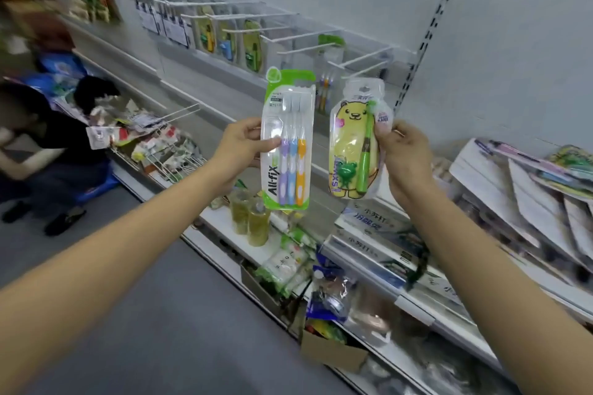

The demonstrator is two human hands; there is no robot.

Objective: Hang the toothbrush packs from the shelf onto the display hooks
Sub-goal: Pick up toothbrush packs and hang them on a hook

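Both packs held up in front of the display hooks (pixel 359 56). Left hand (pixel 239 143) pinches the green three-brush pack (pixel 287 141) at its left edge; right hand (pixel 401 151) pinches the yellow bear pack (pixel 356 141) at its right edge. Neither hung yet. Advice: do one at a time, square the top hang hole to a bare hook tip, slide straight back. Spare packs (pixel 545 176) lie on the shelf, right.

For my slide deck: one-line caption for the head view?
Both hands raise toothbrush packs, left hand three-pack, right hand bear pack.
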